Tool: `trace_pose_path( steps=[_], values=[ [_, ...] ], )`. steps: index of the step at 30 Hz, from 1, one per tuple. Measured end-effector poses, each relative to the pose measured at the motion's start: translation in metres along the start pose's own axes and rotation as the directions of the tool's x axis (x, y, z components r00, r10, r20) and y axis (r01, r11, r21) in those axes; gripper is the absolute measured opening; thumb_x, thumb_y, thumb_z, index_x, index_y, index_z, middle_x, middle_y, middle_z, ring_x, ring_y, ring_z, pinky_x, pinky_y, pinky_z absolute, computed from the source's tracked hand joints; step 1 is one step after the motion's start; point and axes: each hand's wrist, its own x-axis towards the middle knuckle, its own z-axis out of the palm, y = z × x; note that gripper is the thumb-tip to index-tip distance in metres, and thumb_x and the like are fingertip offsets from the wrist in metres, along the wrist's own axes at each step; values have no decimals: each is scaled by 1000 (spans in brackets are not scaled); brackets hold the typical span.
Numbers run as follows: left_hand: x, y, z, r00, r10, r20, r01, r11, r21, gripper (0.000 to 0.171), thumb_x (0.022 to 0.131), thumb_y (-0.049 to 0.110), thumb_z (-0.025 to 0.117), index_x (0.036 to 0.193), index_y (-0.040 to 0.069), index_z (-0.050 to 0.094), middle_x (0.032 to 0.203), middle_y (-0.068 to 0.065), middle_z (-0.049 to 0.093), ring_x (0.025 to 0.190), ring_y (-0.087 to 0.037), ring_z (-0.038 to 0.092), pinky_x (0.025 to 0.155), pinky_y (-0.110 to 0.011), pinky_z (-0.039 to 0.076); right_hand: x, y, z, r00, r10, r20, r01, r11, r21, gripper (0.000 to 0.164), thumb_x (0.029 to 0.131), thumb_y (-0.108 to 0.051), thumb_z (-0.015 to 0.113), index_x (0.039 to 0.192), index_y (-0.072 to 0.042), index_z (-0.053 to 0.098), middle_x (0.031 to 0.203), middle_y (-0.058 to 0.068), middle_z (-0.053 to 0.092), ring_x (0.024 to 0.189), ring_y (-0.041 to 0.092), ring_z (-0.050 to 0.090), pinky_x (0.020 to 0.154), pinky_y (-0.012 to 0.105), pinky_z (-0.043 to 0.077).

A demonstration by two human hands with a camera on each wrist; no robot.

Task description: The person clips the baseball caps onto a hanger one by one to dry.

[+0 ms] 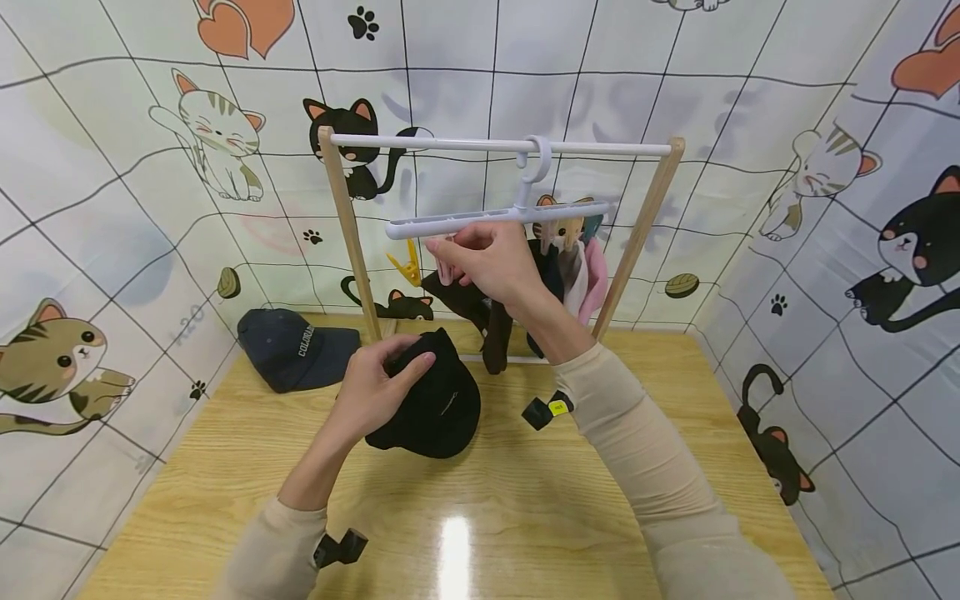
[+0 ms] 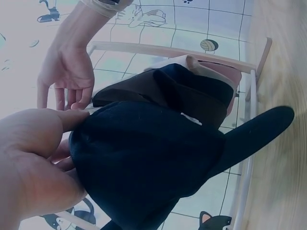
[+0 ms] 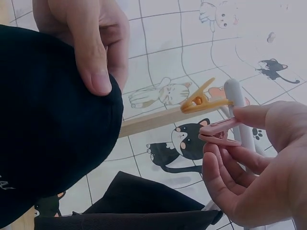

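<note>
My left hand grips the edge of a black cap and holds it up in front of the rack; in the left wrist view its brim points away from the hand. Between thumb and fingers, my right hand pinches a pink clothespin just under a white hanger. A yellow clothespin hangs at the hanger's left end, beside the pink one. Dark brown cloth hangs below the right hand, partly behind the cap.
The hanger hooks over the white bar of a wooden-sided rack. Pink cloth and other pieces hang at its right end. A navy cap lies on the wooden table at the left. Patterned walls stand close behind and at both sides.
</note>
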Motion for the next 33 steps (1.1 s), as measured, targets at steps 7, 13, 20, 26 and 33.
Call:
trace_pose_path(
  steps=[7, 13, 20, 26, 33],
  values=[
    [8, 2, 11, 996, 14, -87, -11, 999, 30, 36, 97, 35, 73, 126, 13, 72, 116, -7, 77, 111, -24, 72, 95, -46, 55, 1, 2, -1, 999, 39, 0, -39, 998, -54, 27, 89, -41, 81, 89, -14, 79, 84, 9, 77, 81, 32, 74, 68, 34, 62],
    [15, 2, 20, 980, 75, -182, -66, 996, 52, 33, 98, 34, 72, 123, 13, 71, 101, -6, 77, 93, -20, 73, 79, -36, 54, 2, 4, -1, 998, 61, -17, -62, 994, -94, 28, 87, -43, 83, 86, -16, 80, 84, 7, 77, 85, 36, 75, 70, 35, 61],
    [22, 7, 26, 963, 126, -238, -104, 989, 102, 32, 97, 31, 74, 121, 10, 72, 103, -10, 77, 89, -24, 72, 75, -37, 55, 2, 9, 0, 998, 46, -40, -51, 986, -156, 32, 86, -45, 83, 80, -14, 79, 78, 7, 77, 81, 30, 75, 69, 34, 59],
    [29, 10, 30, 926, 224, -305, -179, 969, 169, 27, 94, 25, 78, 112, 5, 76, 104, -13, 79, 93, -28, 76, 78, -43, 60, 0, 7, 3, 997, 36, -75, -53, 971, -233, 33, 86, -46, 83, 74, -15, 79, 72, 3, 76, 75, 18, 71, 63, 32, 53],
    [35, 13, 36, 870, 321, -375, -238, 938, 251, 25, 90, 22, 81, 103, 1, 78, 96, -14, 80, 82, -28, 77, 68, -41, 61, 0, 6, 6, 995, 42, -93, -69, 950, -304, 33, 87, -46, 81, 70, -19, 78, 67, -2, 74, 73, 16, 67, 61, 32, 51]
  ],
)
